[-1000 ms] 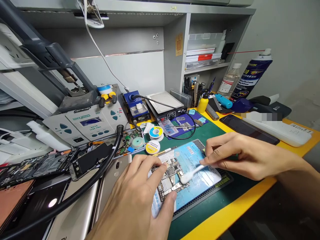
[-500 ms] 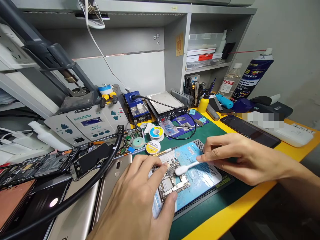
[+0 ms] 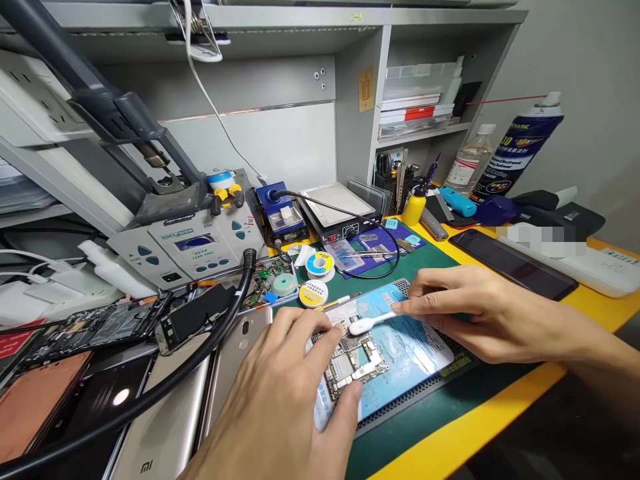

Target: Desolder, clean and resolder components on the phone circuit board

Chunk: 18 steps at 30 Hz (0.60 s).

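Observation:
A phone circuit board [image 3: 345,363] lies on a blue-and-white printed sheet [image 3: 395,363] in front of me. My left hand [image 3: 295,373] steadies the board, with fingertips at its far edge and the thumb at its near edge. Between the fingers of my right hand [image 3: 465,313] is a white cotton swab [image 3: 377,321], held by its stick. Its broad white tip rests on the upper part of the board, near my left fingertips. Under the sheet is a dark perforated plate [image 3: 415,402].
Several phones [image 3: 165,400] and a thick black hose [image 3: 220,340] lie on the left, before a hot-air station [image 3: 195,247]. Solder spools [image 3: 313,293] sit behind the sheet. A yellow bottle [image 3: 414,208], a black phone [image 3: 515,263] and a spray can [image 3: 520,153] are at right.
The swab tip has slid across the board toward its far edge and my left fingertips. My left hand stays on the board. The whole view has shifted slightly.

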Tool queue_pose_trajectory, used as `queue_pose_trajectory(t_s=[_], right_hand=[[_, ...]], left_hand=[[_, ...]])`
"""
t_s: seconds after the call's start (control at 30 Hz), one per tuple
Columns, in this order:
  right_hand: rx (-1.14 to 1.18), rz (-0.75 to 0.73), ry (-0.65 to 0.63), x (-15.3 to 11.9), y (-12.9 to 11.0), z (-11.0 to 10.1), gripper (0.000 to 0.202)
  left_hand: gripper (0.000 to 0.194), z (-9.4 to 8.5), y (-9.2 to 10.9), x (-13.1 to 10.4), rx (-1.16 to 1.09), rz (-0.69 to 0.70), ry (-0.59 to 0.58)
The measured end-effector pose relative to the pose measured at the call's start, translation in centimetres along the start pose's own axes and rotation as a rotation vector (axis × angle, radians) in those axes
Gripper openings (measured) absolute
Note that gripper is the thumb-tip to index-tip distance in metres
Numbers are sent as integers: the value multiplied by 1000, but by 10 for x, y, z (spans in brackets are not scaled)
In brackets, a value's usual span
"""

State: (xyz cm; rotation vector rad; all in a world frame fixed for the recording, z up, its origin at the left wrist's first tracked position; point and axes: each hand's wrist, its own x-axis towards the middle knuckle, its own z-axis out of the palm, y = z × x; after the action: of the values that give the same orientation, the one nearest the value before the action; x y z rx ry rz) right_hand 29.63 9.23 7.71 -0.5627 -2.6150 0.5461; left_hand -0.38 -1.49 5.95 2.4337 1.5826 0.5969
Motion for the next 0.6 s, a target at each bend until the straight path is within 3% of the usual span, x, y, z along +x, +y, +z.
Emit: queue_pose_trajectory(t_s=[0.17,0.37,0.6], right_hand=[[91,13,-79,1,-4,-3,33],[-30,-62,-1,7,-2,10,37],[-32,-4,-35,4,2,0,33]], left_hand=[[35,0,1,3,-8,-14,-7],[34,1,1,1,-30,-36,9],[30,-1,1,2,-65,-59,-37]])
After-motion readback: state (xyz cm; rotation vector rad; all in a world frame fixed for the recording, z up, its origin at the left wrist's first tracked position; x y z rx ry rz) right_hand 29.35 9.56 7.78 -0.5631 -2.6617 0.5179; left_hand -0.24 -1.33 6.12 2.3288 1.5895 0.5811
